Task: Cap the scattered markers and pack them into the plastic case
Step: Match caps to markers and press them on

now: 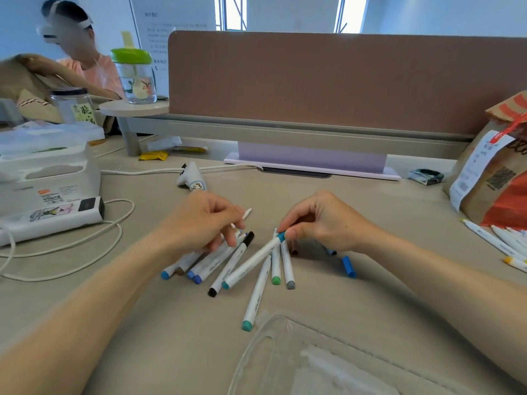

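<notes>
Several white markers [228,266] with coloured caps lie fanned out on the beige desk in front of me. My left hand [204,220] curls over the left bunch and holds a thin white marker whose tip sticks out past the fingers. My right hand [322,220] pinches the far, capped end of a teal marker [252,259] that slants down to the left. A loose blue cap [348,266] lies to the right of the fan. The clear plastic case [299,360] lies open at the bottom of the view.
More markers [502,243] lie at the right edge below a paper bag [496,178]. A power strip [54,218] with white cables and a white box sit at left. A desk divider [328,81] runs along the back. Another person sits at far left.
</notes>
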The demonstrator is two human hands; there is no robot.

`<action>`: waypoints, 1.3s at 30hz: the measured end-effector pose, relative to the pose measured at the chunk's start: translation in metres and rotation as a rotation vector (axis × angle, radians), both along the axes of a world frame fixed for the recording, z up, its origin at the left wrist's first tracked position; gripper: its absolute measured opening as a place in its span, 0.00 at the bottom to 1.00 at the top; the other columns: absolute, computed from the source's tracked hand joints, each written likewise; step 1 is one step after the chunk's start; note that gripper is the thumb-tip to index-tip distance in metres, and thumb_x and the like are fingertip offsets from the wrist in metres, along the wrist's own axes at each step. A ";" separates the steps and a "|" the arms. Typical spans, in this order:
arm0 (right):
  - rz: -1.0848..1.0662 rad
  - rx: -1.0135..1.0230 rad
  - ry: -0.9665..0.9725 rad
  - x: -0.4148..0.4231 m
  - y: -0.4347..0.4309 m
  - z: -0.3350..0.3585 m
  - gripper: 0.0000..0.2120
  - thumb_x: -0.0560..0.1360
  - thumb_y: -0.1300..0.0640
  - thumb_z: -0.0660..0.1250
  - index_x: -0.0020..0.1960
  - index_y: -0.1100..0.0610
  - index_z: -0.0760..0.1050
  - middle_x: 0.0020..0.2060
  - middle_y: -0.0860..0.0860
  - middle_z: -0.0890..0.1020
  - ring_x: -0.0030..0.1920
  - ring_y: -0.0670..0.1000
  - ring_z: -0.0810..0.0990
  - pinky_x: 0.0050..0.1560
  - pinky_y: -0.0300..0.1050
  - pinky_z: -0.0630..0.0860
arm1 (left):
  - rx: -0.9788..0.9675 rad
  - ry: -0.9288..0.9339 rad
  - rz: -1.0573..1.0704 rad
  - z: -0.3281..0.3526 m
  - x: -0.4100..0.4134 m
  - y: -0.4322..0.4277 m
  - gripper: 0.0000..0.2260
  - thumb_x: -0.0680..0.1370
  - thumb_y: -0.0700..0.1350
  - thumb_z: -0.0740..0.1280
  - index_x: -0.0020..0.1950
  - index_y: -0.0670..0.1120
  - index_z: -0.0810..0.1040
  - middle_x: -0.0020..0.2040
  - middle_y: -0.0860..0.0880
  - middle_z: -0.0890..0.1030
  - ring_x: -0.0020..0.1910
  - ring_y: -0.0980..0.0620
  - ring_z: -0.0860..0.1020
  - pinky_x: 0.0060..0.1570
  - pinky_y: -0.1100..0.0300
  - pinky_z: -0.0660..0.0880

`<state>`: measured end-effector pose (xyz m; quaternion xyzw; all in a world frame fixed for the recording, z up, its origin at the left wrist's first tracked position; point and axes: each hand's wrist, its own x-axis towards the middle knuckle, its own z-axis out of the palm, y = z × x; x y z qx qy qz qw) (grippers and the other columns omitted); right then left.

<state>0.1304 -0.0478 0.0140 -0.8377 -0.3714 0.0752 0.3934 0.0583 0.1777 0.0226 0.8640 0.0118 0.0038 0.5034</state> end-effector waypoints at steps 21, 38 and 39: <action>-0.157 -0.164 -0.214 0.028 0.000 -0.008 0.03 0.75 0.55 0.72 0.47 0.50 0.85 0.42 0.40 0.84 0.44 0.39 0.80 0.45 0.32 0.74 | 0.762 0.099 -0.087 -0.013 0.000 -0.001 0.21 0.69 0.65 0.73 0.42 0.46 0.84 0.39 0.50 0.82 0.39 0.53 0.79 0.37 0.58 0.76; -0.155 -0.150 -0.196 0.013 -0.004 -0.017 0.04 0.77 0.53 0.70 0.46 0.49 0.84 0.41 0.42 0.84 0.41 0.41 0.79 0.42 0.32 0.71 | 1.098 0.164 -0.218 -0.010 -0.007 -0.016 0.18 0.71 0.55 0.69 0.33 0.45 0.67 0.33 0.49 0.71 0.31 0.51 0.70 0.28 0.61 0.66; -0.154 -0.157 -0.196 0.013 -0.003 -0.017 0.04 0.77 0.53 0.70 0.47 0.49 0.84 0.42 0.41 0.84 0.41 0.40 0.78 0.41 0.31 0.70 | 1.102 0.166 -0.230 -0.010 -0.007 -0.017 0.18 0.71 0.56 0.69 0.34 0.45 0.67 0.34 0.49 0.71 0.32 0.51 0.70 0.28 0.61 0.65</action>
